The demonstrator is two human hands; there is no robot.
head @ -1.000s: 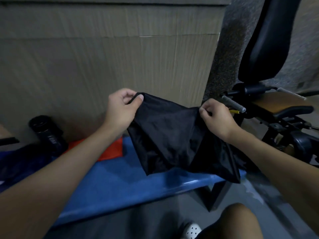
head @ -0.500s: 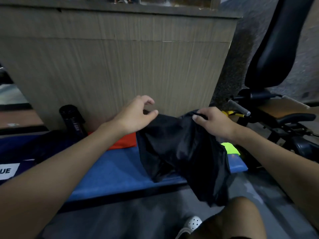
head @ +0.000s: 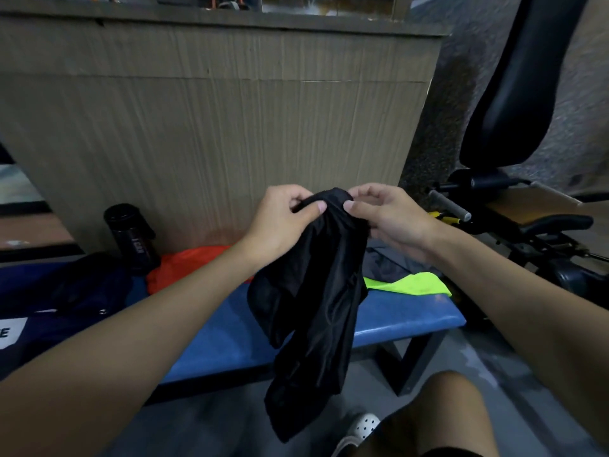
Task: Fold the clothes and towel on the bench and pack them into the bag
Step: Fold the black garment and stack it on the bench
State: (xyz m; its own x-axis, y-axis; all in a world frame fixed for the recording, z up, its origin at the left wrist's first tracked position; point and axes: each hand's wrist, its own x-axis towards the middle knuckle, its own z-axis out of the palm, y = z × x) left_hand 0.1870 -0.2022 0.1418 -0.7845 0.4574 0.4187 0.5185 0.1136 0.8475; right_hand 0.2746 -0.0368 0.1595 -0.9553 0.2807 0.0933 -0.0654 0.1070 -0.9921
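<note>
Behind the blue surface [head: 412, 319] stands a brown wood wall [head: 214, 127]. Seen from my head, my left grip [head: 280, 222] and my right grip [head: 392, 219] are up in the air, close together. Each one pinches the top of the black cloth [head: 316, 301], with thumb and fingers curled on it. The cloth hangs down long and bunched in front of the surface and is not folded flat yet. An orange cloth [head: 184, 265], a grey cloth [head: 385, 258] and a bright yellow-green cloth [head: 408, 283] lie loose on the surface. The dark blue bag [head: 66, 291] sits at the left, near a black bottle [head: 131, 239]. I think the job is near its start. Nothing looks folded, and I cannot see anything packed in the bag. Every piece needs folding and packing.
</note>
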